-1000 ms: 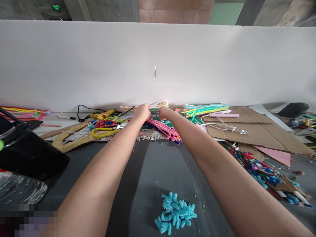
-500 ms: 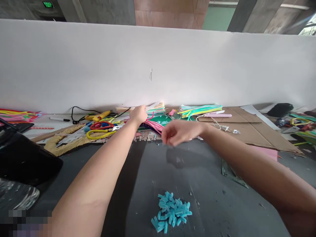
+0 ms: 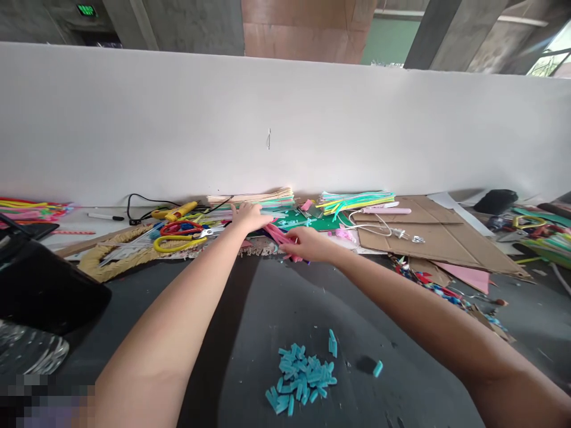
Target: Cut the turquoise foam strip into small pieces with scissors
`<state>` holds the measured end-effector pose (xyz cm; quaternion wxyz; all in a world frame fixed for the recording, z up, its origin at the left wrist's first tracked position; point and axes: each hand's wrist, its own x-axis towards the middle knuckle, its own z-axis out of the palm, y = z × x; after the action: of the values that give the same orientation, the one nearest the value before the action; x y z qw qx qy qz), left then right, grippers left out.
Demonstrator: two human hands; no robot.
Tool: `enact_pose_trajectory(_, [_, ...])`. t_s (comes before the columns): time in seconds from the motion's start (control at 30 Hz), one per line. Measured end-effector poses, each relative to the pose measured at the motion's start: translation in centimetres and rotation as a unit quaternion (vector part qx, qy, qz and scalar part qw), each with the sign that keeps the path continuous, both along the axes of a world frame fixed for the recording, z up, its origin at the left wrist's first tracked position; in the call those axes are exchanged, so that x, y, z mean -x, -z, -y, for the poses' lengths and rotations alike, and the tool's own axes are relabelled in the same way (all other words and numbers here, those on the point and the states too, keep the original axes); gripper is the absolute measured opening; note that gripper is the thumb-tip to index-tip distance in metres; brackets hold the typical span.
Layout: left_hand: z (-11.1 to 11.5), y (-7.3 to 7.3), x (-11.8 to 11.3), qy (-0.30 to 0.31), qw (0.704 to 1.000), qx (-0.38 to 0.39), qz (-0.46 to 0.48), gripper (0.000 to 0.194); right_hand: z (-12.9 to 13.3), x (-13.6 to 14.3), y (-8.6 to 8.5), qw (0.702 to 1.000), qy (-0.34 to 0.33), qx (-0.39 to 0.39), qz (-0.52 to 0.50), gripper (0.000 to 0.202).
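Observation:
A bundle of pink pipe cleaners (image 3: 277, 234) lies at the far edge of the dark table, between my two hands. My right hand (image 3: 307, 244) is closed round its near end, thumb and fingers pinching the strands. At the far end, my left hand (image 3: 247, 217) is bent over the bundle, its fingertips partly hidden. Closer to me rests a pile of short cut blue pieces (image 3: 306, 375), fuzzy like pipe cleaner. A few more blue pieces (image 3: 332, 345) are just beyond it, and a single blue piece (image 3: 378, 368) is to the right, with a shadow beside it.
Yellow-handled pliers (image 3: 181, 242) and a yellow glue gun (image 3: 176, 211) lie at left. Pale pipe cleaners (image 3: 254, 196) and green-yellow ones (image 3: 357, 201) line the white partition (image 3: 267, 107). Cardboard (image 3: 428, 238) lies at right, a black container (image 3: 49, 285) at left.
My right hand has moved forward from above the table and closed on the pink bundle. Separate blue pieces now show beside the pile. My left hand has stayed near the bundle's far end.

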<state>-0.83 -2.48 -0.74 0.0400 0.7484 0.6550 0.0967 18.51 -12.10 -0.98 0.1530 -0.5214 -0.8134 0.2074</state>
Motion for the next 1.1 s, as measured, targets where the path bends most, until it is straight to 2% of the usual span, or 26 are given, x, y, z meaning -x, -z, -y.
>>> enact_pose_trajectory(0.07, [0.4,-0.1,-0.3,0.015,1.000,-0.007,0.005,0.055,0.7,1.1,0.8,1.000,-0.013,-0.024,0.009,0.021])
enact_pose_trajectory(0.17, [1.2,0.3,-1.0,0.041,0.999,-0.020,0.009,0.061,0.0,1.0,0.8,0.999,-0.014,-0.041,0.021,0.029])
enact_pose_trajectory(0.27, [2.1,0.9,-1.6,0.052,0.998,-0.031,0.015,0.061,-2.8,-0.7,0.0,0.997,0.037,-0.057,0.038,0.036])
enact_pose_trajectory(0.37, [2.8,1.5,-1.7,0.060,0.996,-0.053,0.030,0.052,-6.2,-2.0,-0.7,0.993,0.080,-0.062,0.066,0.025])
enact_pose_trajectory(0.53, [3.0,2.1,-1.6,0.089,0.994,-0.054,0.034,0.034,-9.3,-0.7,-1.0,0.990,0.053,0.006,0.134,0.027])
enact_pose_trajectory(0.6, [2.9,2.3,-1.5,0.096,0.994,-0.036,0.027,0.033,-9.9,0.1,-1.0,0.985,0.047,0.035,0.161,0.026])
enact_pose_trajectory(0.67, [2.8,2.6,-1.5,0.097,0.995,-0.019,0.020,0.040,-10.2,0.5,-1.2,0.981,0.046,0.058,0.181,0.025])
enact_pose_trajectory(0.83, [2.8,2.9,-1.3,0.091,0.996,0.000,0.007,0.052,-10.6,0.0,-1.8,0.975,0.026,0.099,0.199,0.027])
enact_pose_trajectory(0.97, [2.8,3.2,-1.4,0.089,0.996,0.009,0.007,0.053,-10.3,0.1,-1.9,0.974,0.012,0.104,0.201,0.025])
enact_pose_trajectory(1.1, [2.8,3.8,-1.4,0.087,0.996,0.009,0.012,0.053,-10.2,1.1,-1.6,0.974,0.031,0.092,0.203,0.023])
